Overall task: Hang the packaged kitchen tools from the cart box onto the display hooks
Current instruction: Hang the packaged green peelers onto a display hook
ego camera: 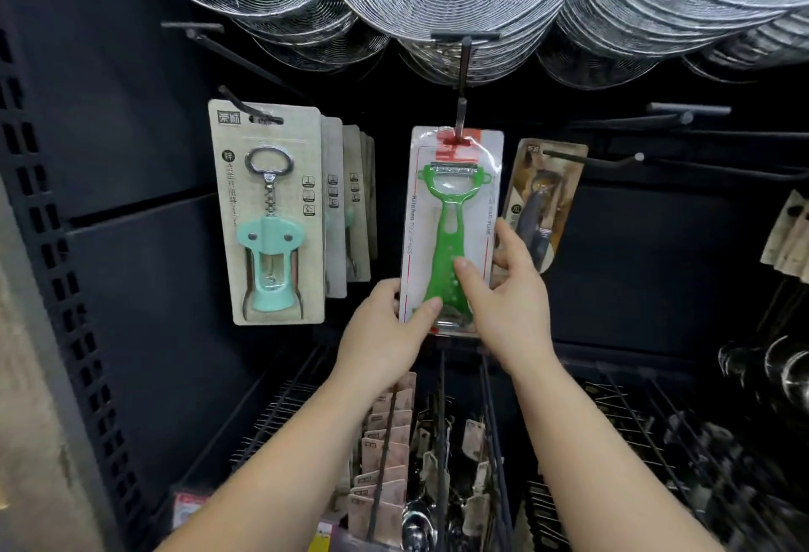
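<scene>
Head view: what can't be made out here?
- Cart box: not in frame.
- Peeler pack: lower corners covered by the left hand and right hand; small print unreadable.
- Packs behind the corkscrew pack: mostly hidden by it.
- Lower hooks: goods dark, blurred.

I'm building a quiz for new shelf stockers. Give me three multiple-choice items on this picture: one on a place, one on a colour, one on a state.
1. What hangs left of the peeler pack?
A. corkscrew packs
B. scissors
C. whisks

2. The peeler's colour?
A. red
B. green
C. blue

3. How is the peeler pack held?
A. by one hand
B. by both hands
C. by none

Key:
1 A, corkscrew packs hang on the next hook.
2 B, its handle is green.
3 B, left hand and right hand grip its lower edges.
</scene>
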Demonstrator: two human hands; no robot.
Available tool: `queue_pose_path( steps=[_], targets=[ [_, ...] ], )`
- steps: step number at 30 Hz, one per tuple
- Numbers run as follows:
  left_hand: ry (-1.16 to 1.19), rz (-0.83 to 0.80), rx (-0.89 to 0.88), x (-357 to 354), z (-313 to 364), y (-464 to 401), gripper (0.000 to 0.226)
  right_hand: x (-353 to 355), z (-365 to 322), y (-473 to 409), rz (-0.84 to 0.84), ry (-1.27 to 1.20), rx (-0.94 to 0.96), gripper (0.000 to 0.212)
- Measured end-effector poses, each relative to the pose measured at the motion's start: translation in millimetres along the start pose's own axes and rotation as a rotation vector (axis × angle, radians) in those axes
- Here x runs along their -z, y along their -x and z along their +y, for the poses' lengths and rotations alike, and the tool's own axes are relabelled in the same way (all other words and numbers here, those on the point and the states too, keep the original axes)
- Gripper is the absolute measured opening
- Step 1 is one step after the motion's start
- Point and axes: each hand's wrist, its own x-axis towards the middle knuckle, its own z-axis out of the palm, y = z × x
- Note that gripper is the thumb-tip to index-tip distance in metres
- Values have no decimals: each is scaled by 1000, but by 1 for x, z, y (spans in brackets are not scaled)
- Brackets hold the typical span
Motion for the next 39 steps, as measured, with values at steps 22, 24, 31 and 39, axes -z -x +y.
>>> queue_pose_path(
  steps=[22, 24, 31, 39],
  targets=[
    [-650, -570, -95, -26, -72, 80, 80, 61, 79, 93, 46, 642, -323, 67],
    [-640, -659, -200, -44, -66, 101, 80, 89, 84, 120, 102, 696, -386, 66],
    [-571, -886, -512, -140, -20, 177, 78, 198, 81, 233, 266, 807, -553, 66],
    [-384, -983, -680, -271, 73, 287, 77, 314, 59, 385, 298, 946, -776, 66]
  ],
)
